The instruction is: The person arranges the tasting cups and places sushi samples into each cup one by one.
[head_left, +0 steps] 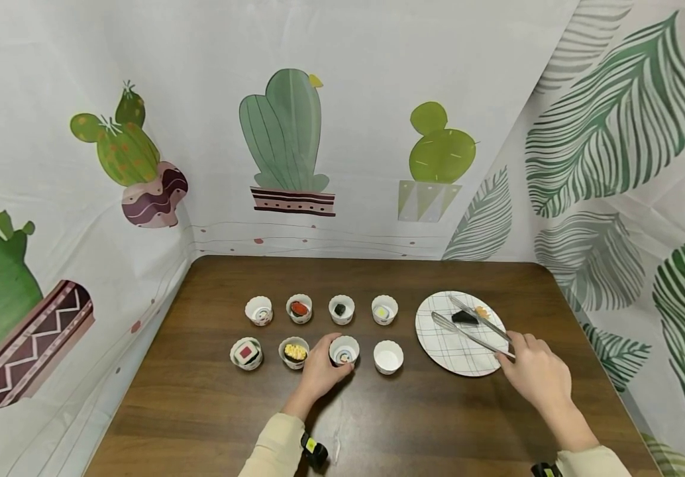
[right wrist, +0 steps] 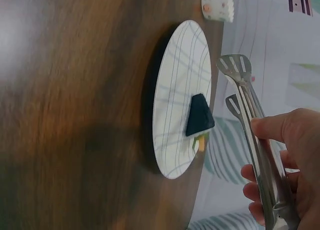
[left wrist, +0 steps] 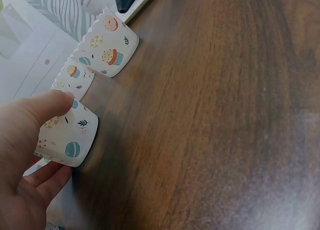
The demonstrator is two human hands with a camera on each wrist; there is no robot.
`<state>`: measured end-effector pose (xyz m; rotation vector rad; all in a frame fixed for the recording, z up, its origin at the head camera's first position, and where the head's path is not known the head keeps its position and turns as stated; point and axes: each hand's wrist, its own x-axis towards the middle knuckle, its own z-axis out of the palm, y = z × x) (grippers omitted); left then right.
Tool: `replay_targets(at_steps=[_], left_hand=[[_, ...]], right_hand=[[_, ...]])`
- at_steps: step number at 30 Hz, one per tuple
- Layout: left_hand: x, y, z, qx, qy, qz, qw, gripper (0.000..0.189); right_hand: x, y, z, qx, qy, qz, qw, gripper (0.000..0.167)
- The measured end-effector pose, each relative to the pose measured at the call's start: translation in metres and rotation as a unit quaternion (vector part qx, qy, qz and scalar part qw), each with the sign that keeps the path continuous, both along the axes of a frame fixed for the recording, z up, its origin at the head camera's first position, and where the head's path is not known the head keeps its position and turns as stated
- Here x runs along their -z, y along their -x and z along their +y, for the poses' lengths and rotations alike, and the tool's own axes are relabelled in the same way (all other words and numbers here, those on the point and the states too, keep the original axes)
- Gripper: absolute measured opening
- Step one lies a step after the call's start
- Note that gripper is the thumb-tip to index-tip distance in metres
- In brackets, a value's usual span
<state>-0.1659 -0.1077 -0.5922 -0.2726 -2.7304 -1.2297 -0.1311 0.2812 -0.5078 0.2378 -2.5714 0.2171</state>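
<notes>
My left hand (head_left: 318, 371) grips a white paper baking cup (head_left: 347, 342) in the front row, thumb on one side and fingers round the other. A small pale piece with some orange lies inside it. The left wrist view shows the cup's printed wall (left wrist: 82, 127) close to the table. My right hand (head_left: 538, 374) holds metal tongs (right wrist: 259, 155) over a white plate (head_left: 450, 354) with dark lines. Their slotted ends stand apart, with no food visibly pinched. On the plate lies a black-wrapped wedge (right wrist: 200, 116), with an orange-yellow piece (head_left: 482, 312) beside it.
Beside the held cup stands a cup (head_left: 388, 366) showing only white inside. Left of my left hand are cups with a corn-topped sushi (head_left: 295, 352) and a red-centred square roll (head_left: 247, 351). Several more cups form a back row, one with red-topped sushi (head_left: 299, 309).
</notes>
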Motion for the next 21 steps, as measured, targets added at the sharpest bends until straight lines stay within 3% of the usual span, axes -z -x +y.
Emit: replay_targets(at_steps=[7, 16, 21], left_hand=[[-0.001, 0.000, 0.000, 0.000, -0.004, -0.008, 1.0000, 0.066], [0.001, 0.001, 0.000, -0.003, -0.002, -0.001, 1.0000, 0.065], [0.004, 0.002, 0.000, -0.003, 0.006, 0.011, 0.9999, 0.065]], right_hand=[[-0.003, 0.007, 0.015, -0.002, -0.014, 0.010, 0.9999, 0.046], [-0.005, 0.012, 0.032, 0.023, -0.014, -0.091, 0.9954, 0.046], [-0.006, 0.011, 0.040, 0.028, -0.021, -0.116, 0.9926, 0.047]])
